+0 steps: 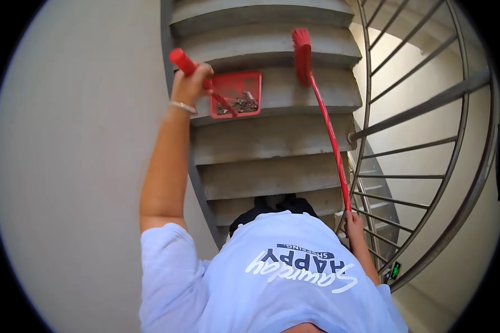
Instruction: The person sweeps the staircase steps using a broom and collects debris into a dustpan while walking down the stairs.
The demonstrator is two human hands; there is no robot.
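Observation:
My left hand (pixel 190 86) is closed round the upright handle of a red dustpan (pixel 236 82), whose pan sits at the front edge of a stair step. Grey debris and a few pale scraps (pixel 245 103) lie inside the pan. Low on the right, my right hand (pixel 354 223) grips the lower end, in this view, of a long red broom (pixel 330 130) handle. The broom's red head and bristles (pixel 301 47) are over the steps up ahead, to the right of the dustpan.
Grey concrete stairs (pixel 272 133) curve upward in front of me. A plain wall (pixel 89 144) borders them on the left. Metal railings (pixel 408 176) run along the right side, with lower stairs showing through the bars. A small green lit display (pixel 395 271) is at the lower right.

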